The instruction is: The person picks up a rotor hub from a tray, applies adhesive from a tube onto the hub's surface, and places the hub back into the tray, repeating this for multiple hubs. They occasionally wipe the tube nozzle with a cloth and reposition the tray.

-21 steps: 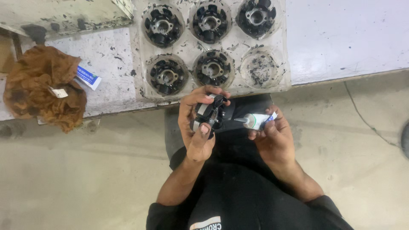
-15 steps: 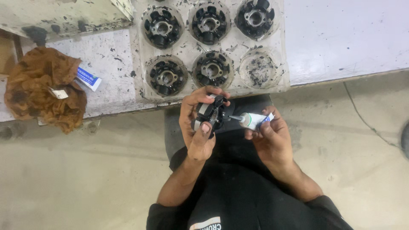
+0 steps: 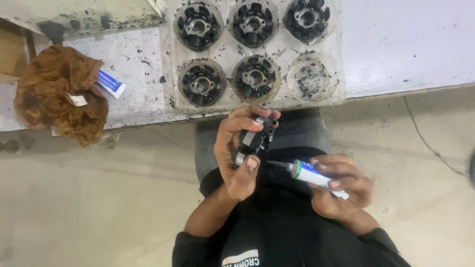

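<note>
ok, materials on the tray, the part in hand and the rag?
Tray: thin clear moulded plastic, glossy, round pockets, black smears.
Part in the left hand: looks like black plastic with bare metal tabs; hard to confirm.
Rag: brown crumpled cloth, matte.

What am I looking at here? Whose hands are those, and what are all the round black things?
The camera sits on a person's head and looks down, so you see that person's own two hands. The left hand holds a round black metal part with coils. The right hand holds a small white tube with a thin dark nozzle, pointed at that part. On the white workbench lies a clear plastic tray with five more such parts and one empty pocket. To the side lie a crumpled brown rag and a small white-and-blue box.
</note>
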